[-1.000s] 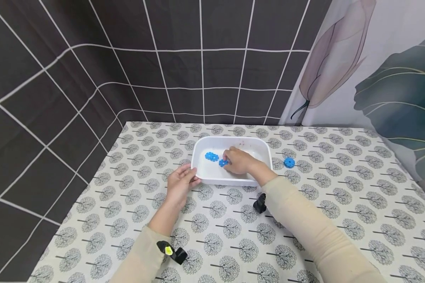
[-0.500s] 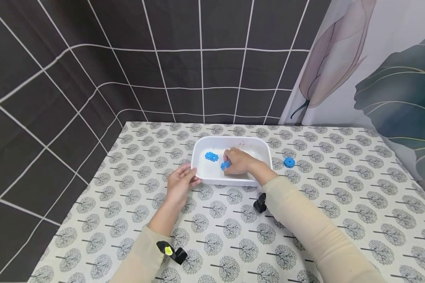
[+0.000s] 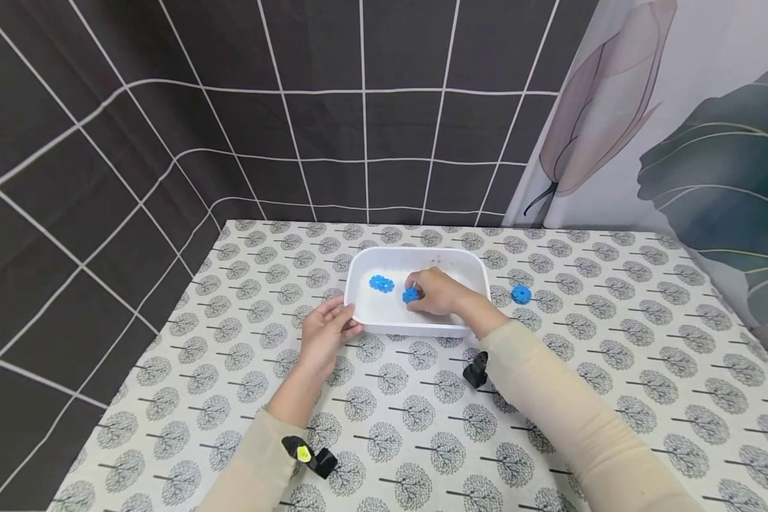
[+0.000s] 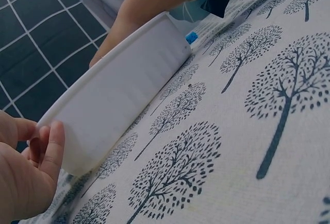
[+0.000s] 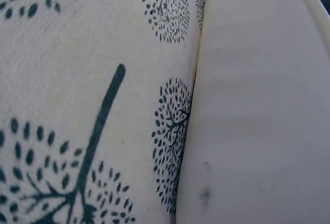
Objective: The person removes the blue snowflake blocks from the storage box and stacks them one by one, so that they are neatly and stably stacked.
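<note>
A white plastic tub (image 3: pixel 416 329) stands on the table. My left hand (image 3: pixel 323 336) grips its front left corner, with the thumb at the rim; in the left wrist view the fingers (image 4: pixel 53 149) lie against the outer wall. Inside the tub, my right hand (image 3: pixel 439 290) pinches a blue notched plastic disc (image 3: pixel 410 294) between thumb and fingertips. To the left of it, blue notched discs (image 3: pixel 381 284) lie together on the tub's floor, seemingly two overlapping. The right wrist view shows only the tub's outer wall (image 5: pixel 258 105) and the cloth; the right hand is out of that view.
Another blue disc (image 3: pixel 521 294) lies on the cloth to the right of the tub. A tree-patterned cloth (image 3: pixel 230 384) covers the table. Behind it hangs a dark gridded curtain (image 3: pixel 320 128), with a leaf-printed one (image 3: pixel 614 142) at the right.
My right hand has shifted slightly right inside the tub with the blue disc, which has turned a little. The left hand and the tub have stayed in place.
</note>
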Available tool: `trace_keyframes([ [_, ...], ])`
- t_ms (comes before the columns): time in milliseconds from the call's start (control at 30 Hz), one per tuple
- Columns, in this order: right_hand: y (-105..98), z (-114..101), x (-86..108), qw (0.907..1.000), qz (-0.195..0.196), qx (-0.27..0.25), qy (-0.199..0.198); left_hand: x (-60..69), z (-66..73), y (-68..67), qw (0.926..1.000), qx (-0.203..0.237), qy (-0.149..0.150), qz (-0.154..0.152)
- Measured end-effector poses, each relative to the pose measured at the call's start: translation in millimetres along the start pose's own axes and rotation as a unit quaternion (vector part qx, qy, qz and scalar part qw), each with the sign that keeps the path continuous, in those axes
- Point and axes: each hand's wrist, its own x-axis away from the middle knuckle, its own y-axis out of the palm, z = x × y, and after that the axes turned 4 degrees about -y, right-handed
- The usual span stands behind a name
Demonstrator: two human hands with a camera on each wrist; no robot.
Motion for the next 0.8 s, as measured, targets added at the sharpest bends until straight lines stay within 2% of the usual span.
trace_keyframes([
  [167, -1.6, 1.0, 2.6, 0.9998, 0.018, 0.009, -0.006, 0.8, -0.3, -0.7, 1.0, 0.0, -0.001, 0.0],
  [300, -3.2, 3.6, 3.9, 0.998, 0.051, 0.007, -0.035, 0.1, -1.0, -1.3, 1.0, -0.002, -0.001, -0.003],
  [433, -5.0, 7.1, 5.5, 0.9938, 0.087, -0.001, -0.07, -0.7, -0.6, -1.5, 1.0, -0.004, 0.001, -0.004],
  [667, -9.0, 12.8, 13.0, 0.9867, 0.128, -0.014, -0.099, -0.8, -1.0, -2.2, 1.0, -0.003, -0.005, -0.001],
  [800, -13.9, 17.7, 20.4, 0.9796, 0.161, -0.007, -0.12, -0.8, -1.1, -2.2, 1.0, -0.005, -0.006, -0.001],
])
